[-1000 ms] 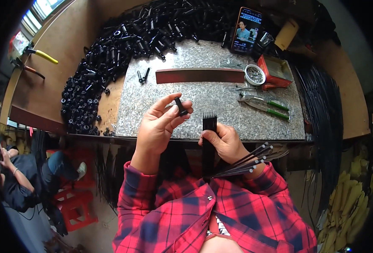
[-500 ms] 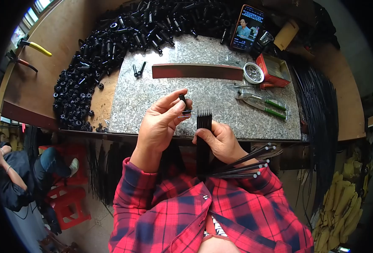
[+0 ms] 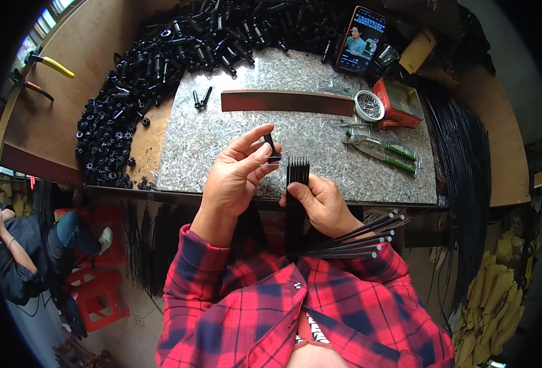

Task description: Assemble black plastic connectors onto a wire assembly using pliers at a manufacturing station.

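Observation:
My left hand [image 3: 234, 170] pinches a small black tubular piece [image 3: 270, 145] between thumb and fingers, just above the table's front edge. A thin wire [image 3: 272, 164] sticks out from these fingers toward the right hand. My right hand [image 3: 318, 202] is closed round a flat bundle of black umbrella ribs [image 3: 297, 178], held upright with narrow tips at the top. The left fingertips are close beside those tips. Several black rods [image 3: 360, 239] with pale round ends lie across my right forearm; whether they belong to the same bundle is hidden.
Behind the speckled board [image 3: 222, 141] rises a heap of black plastic parts [image 3: 179, 52]. A dark flat bar [image 3: 286, 103], a white cup of small metal bits [image 3: 369, 106], a red box [image 3: 400, 101], green-handled pliers [image 3: 381, 152] and a phone [image 3: 360, 40] are around. Another person [image 3: 22, 245] sits left.
The left fingers have shifted slightly, and more of the black piece shows above the thumb. The rib bundle and right hand have moved a little to the right.

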`<state>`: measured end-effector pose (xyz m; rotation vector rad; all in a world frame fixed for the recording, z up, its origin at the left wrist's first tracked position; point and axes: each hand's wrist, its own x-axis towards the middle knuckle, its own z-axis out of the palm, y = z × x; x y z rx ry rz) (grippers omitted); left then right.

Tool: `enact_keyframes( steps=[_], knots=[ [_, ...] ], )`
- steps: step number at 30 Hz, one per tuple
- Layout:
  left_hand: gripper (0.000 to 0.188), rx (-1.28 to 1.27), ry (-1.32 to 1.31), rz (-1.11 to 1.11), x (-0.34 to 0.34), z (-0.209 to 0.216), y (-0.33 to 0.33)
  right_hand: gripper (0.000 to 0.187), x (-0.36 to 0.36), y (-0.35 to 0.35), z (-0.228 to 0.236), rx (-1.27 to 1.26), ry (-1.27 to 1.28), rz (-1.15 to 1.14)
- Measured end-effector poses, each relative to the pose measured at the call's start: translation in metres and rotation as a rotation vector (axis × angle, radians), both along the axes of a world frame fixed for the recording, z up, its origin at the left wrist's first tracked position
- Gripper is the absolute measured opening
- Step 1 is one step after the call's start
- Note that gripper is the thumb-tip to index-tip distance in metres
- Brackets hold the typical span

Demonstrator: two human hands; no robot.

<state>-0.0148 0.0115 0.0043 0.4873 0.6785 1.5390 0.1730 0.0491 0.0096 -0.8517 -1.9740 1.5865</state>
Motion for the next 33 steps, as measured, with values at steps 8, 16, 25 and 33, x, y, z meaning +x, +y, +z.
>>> enact_keyframes(
  steps=[8,16,25,33],
  knots=[
    [0.042,-0.006,-0.027,0.007,0.002,0.003,0.002,0.031,-0.001,0.0,0.001,-0.039,-0.001,-0.001],
    [0.042,-0.026,-0.027,-0.05,0.0,0.003,0.002,0.031,-0.002,0.0,0.004,-0.054,-0.015,-0.005],
    [0.037,0.0,0.004,-0.076,0.005,0.007,0.002,0.028,0.0,0.002,0.001,-0.086,-0.02,0.024],
    [0.031,0.027,-0.033,-0.113,0.002,-0.004,0.005,0.024,0.002,0.003,-0.001,-0.098,0.011,0.036]
  ],
)
